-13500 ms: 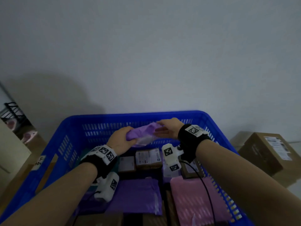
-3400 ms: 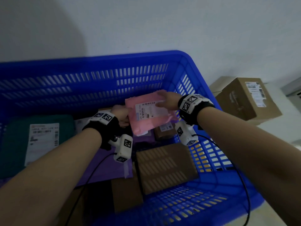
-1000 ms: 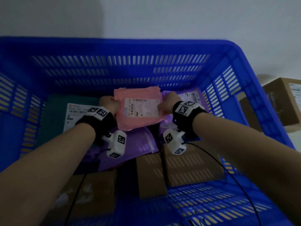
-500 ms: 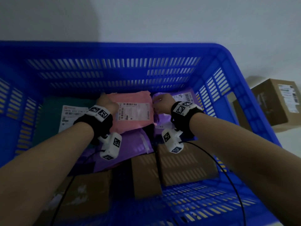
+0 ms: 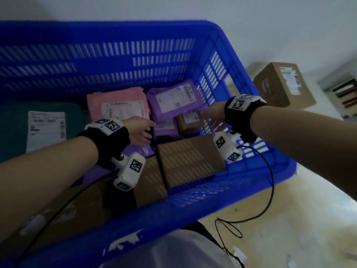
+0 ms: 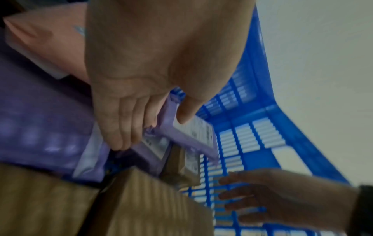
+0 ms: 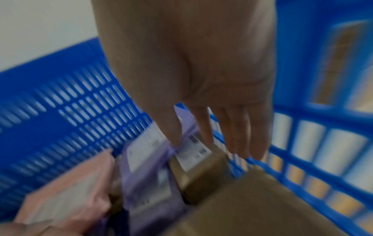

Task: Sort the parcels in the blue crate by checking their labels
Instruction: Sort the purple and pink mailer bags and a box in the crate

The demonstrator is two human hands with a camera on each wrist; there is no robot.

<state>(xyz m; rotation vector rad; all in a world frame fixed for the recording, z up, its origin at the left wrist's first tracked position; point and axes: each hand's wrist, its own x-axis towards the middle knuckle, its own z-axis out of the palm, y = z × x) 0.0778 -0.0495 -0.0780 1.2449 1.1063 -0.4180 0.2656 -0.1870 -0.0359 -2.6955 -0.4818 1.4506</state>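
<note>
The blue crate (image 5: 116,55) holds several parcels. A pink parcel (image 5: 116,105) lies label up at the back, with no hand on it. To its right a purple parcel (image 5: 173,101) lies label up, partly over a small brown box (image 5: 190,122). My left hand (image 5: 148,130) reaches to the purple parcel's near corner; in the left wrist view that hand (image 6: 153,126) has straight fingers, with the purple parcel's (image 6: 191,135) edge between thumb and fingers. My right hand (image 5: 207,117) hovers with fingers spread just right of the small box (image 7: 201,172), holding nothing.
A teal parcel (image 5: 15,128) with a white label lies at the crate's left. A large brown box (image 5: 189,161) sits in the near right corner under my right wrist. Outside, a labelled cardboard box (image 5: 284,86) stands on the floor to the right.
Both hands have let go of the pink parcel, which now lies flat at the back of the crate. They have moved right, toward the purple parcel and the small brown box.
</note>
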